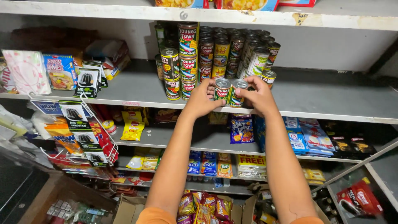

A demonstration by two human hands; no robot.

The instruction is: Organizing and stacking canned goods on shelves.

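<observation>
Both arms reach up from the near edge of the scene to a grey painted shelf (pixel 323 97), where two small round metal tins with green labels stand side by side at its front edge. The left hand (pixel 203 99) is wrapped around the left green-labelled tin (pixel 222 89), fingers curled on its left side and thumb near its top. The right hand (pixel 261 96) grasps the right green-labelled tin (pixel 238 92) in the same way from the right, fingertips over the rim. The two tins touch or nearly touch each other, both upright on the shelf board. Just behind and to the left of them rises a stack of taller cylindrical tins with red and yellow labels (pixel 188 62), piled several high, and farther back on the right stands a cluster of dark-labelled round tins (pixel 236 47) in rows. One more small tin with an orange label (pixel 268 76) sits just right of the right hand. Far left on the same shelf lie flat noodle packets and black-and-white cartons (pixel 88 81). On the shelf below hang and lie a yellow snack sachet (pixel 132 128) and blue foil biscuit packets (pixel 242 130). A white wire rack of small cartons (pixel 85 139) hangs at the left, nearer the camera.
</observation>
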